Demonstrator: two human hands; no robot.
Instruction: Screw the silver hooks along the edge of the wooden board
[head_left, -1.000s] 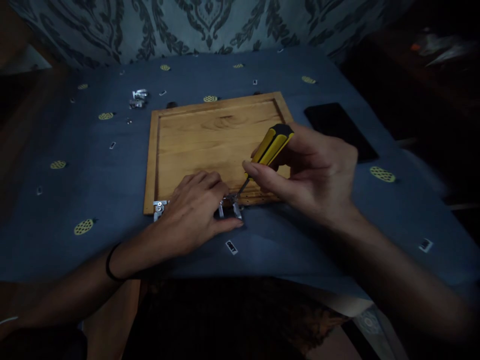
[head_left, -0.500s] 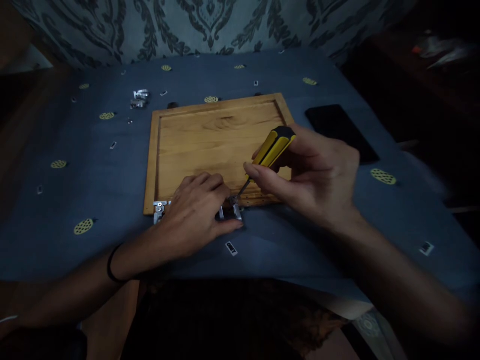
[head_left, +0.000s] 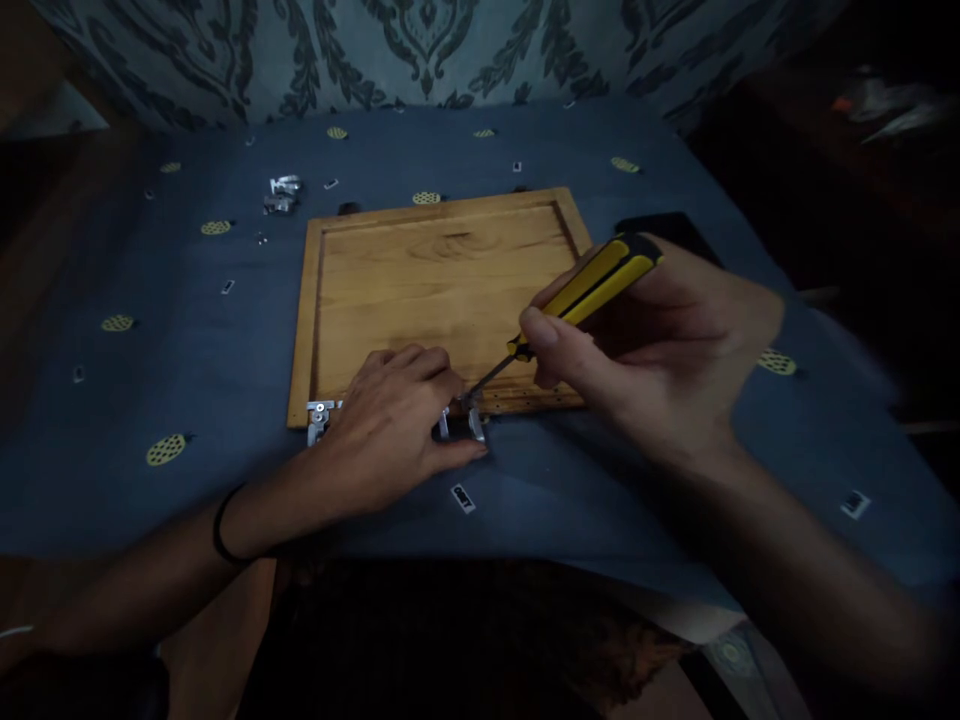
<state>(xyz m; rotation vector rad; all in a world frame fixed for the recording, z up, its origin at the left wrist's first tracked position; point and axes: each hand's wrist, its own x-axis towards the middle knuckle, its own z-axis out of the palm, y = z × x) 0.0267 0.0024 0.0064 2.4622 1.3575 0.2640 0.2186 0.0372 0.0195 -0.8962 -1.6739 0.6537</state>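
Note:
A wooden board (head_left: 420, 285) with a raised frame lies flat on a blue cloth. My left hand (head_left: 390, 425) rests over the board's near edge, fingers closed on a metal hinge (head_left: 472, 425) there. A second metal bracket (head_left: 320, 417) sticks out at the near left corner. My right hand (head_left: 660, 345) grips a screwdriver (head_left: 592, 285) with a yellow and black handle, tilted low to the right, its tip at the hinge beside my left fingers.
The blue cloth (head_left: 187, 400) has yellow dots and small printed marks. Loose metal hardware (head_left: 279, 195) lies at the far left. A dark phone (head_left: 671, 228) lies right of the board, partly behind my right hand. A patterned wall stands behind.
My right hand has drawn back to the right and tilted the screwdriver handle lower, with the tip staying at the hinge. My left hand has stayed in place.

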